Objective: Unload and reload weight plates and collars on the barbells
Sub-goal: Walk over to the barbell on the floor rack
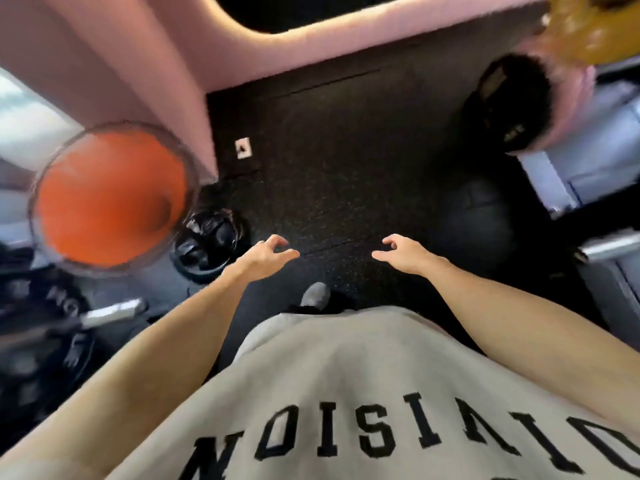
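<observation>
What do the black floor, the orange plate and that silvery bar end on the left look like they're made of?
Floor: likely rubber matting, matte black with pale specks and seams. Orange plate: probably rubber or coated, flat matte colour with a greyish rim, though it is blurred. Bar end: metal, a smooth silvery sleeve with bright highlights.

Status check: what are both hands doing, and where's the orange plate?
Left hand and right hand empty, fingers loosely curled, over black floor. Orange plate at left, untouched. Nothing between hands.
</observation>
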A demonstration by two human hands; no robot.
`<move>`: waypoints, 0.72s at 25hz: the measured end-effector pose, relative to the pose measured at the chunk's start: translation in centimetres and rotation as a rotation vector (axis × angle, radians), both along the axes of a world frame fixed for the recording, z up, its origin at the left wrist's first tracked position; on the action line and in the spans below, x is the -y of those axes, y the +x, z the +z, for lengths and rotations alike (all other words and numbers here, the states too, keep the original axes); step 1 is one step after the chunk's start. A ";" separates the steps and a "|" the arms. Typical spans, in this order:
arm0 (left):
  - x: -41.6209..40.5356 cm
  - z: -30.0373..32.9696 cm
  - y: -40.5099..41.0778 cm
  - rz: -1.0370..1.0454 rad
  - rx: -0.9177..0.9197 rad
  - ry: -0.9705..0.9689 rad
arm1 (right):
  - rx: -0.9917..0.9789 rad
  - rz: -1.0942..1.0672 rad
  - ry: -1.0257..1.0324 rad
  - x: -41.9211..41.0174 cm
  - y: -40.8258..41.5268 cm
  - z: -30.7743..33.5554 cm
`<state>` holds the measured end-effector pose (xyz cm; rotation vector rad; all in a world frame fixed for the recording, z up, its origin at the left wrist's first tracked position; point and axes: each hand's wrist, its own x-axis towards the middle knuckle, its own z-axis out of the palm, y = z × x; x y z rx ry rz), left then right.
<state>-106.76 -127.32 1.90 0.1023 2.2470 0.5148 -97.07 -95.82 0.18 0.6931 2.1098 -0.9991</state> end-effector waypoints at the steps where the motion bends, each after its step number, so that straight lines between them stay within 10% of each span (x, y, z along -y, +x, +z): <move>1: -1.4 -0.2 -1.7 -0.073 -0.002 0.003 | 0.004 -0.070 0.005 -0.6 0.7 0.1; 18: -24.8 -1.7 -2.9 -1.268 0.124 -0.017 | 0.125 -1.231 0.024 8.9 21.4 0.3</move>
